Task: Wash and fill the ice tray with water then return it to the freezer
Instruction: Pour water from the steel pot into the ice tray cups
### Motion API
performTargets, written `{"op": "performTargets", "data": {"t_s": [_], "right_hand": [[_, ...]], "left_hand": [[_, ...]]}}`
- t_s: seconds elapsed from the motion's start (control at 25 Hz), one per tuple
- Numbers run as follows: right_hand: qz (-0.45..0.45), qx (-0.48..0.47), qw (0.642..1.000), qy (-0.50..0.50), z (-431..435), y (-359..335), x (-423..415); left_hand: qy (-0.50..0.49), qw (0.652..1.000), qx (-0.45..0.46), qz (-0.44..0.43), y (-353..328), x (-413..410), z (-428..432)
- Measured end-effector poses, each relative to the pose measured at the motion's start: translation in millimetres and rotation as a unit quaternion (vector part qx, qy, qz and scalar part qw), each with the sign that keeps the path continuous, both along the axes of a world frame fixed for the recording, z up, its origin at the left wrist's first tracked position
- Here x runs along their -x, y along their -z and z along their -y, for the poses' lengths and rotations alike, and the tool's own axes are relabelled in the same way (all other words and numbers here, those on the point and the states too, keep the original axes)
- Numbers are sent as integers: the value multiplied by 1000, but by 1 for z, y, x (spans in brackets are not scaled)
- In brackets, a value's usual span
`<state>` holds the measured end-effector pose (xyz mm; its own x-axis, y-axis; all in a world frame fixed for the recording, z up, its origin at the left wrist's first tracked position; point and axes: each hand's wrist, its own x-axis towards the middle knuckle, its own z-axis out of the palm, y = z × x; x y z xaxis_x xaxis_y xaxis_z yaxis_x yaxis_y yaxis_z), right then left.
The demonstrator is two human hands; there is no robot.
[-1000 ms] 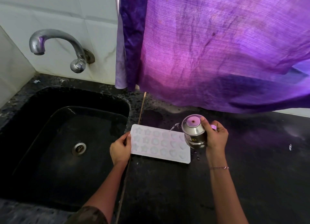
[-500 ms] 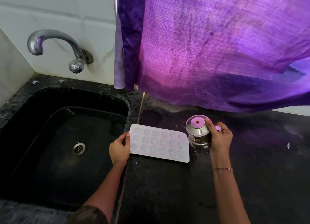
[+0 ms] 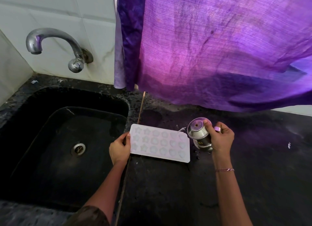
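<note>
A white ice tray (image 3: 160, 143) with star, flower and heart moulds lies flat on the black counter (image 3: 253, 175), just right of the sink. My left hand (image 3: 119, 147) grips its left edge. My right hand (image 3: 219, 138) holds a small steel jug (image 3: 199, 132) tilted to the left at the tray's far right corner. A thin stream of water falls from the jug's spout onto the tray's top right moulds.
A black sink (image 3: 64, 141) with a metal drain (image 3: 78, 148) lies to the left, under a chrome tap (image 3: 55, 44) on the white tiled wall. A purple curtain (image 3: 219, 48) hangs low over the back of the counter.
The jug stood nearly upright beside the tray half a second ago; now it tips left again and pours water. My left hand has stayed on the tray's edge.
</note>
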<state>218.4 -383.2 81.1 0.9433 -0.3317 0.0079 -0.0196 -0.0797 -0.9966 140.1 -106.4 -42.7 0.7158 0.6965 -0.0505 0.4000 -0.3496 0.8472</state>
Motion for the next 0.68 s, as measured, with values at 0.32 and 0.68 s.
{"op": "performTargets", "data": {"t_s": [0.32, 0.68], "right_hand": [[-4, -56, 998, 17, 1, -4, 2], [-3, -130, 990, 53, 19, -4, 3]], "left_hand": [[-3, 1000, 11, -6, -1, 0, 0], [-6, 1000, 8, -4, -1, 0, 0]]}}
